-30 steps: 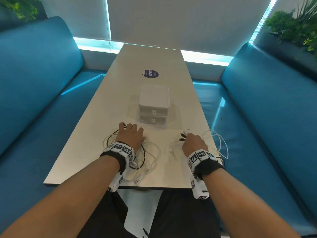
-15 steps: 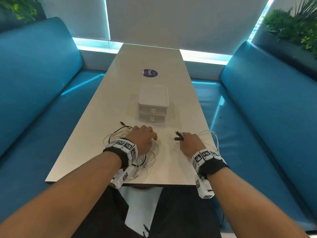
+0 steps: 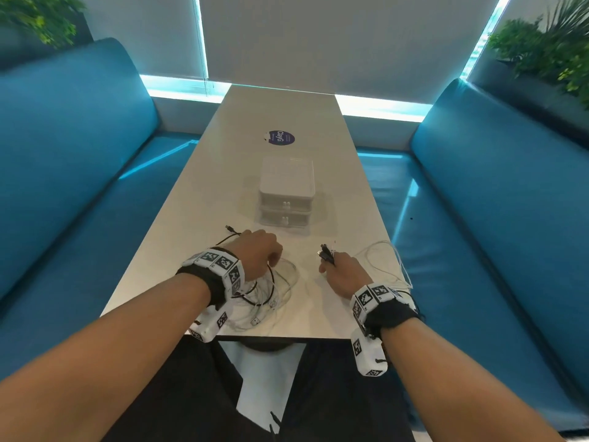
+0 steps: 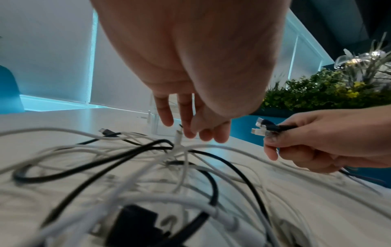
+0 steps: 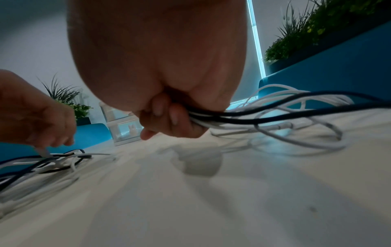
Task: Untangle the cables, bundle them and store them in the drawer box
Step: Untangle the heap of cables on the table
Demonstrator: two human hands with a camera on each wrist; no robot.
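A tangle of black and white cables (image 3: pixel 271 295) lies on the near end of the table (image 3: pixel 223 173). My left hand (image 3: pixel 271 255) hovers over its far side, and its fingertips (image 4: pixel 188 132) pinch a white cable end (image 4: pixel 178 135) that rises from the heap. My right hand (image 3: pixel 331 266) grips several cable ends, with their black and white plugs (image 3: pixel 325 252) sticking out past the fingers (image 5: pixel 169 120). Those cables (image 5: pixel 275 113) trail off to the right in loose loops (image 3: pixel 382 260). The white two-drawer box (image 3: pixel 287 193) stands shut just beyond both hands.
Blue bench seats (image 3: pixel 79 186) run along both sides of the table. A dark round sticker (image 3: pixel 279 137) lies beyond the box. The table's near edge (image 3: pixel 271 338) is right behind the tangle, and the white loops reach its right edge. Plants (image 3: pixel 548 49) stand behind the benches.
My left hand has slid right and forward over the tangle, and its fingers have closed on a white cable end. My right hand, still holding the plugs, has shifted slightly left.
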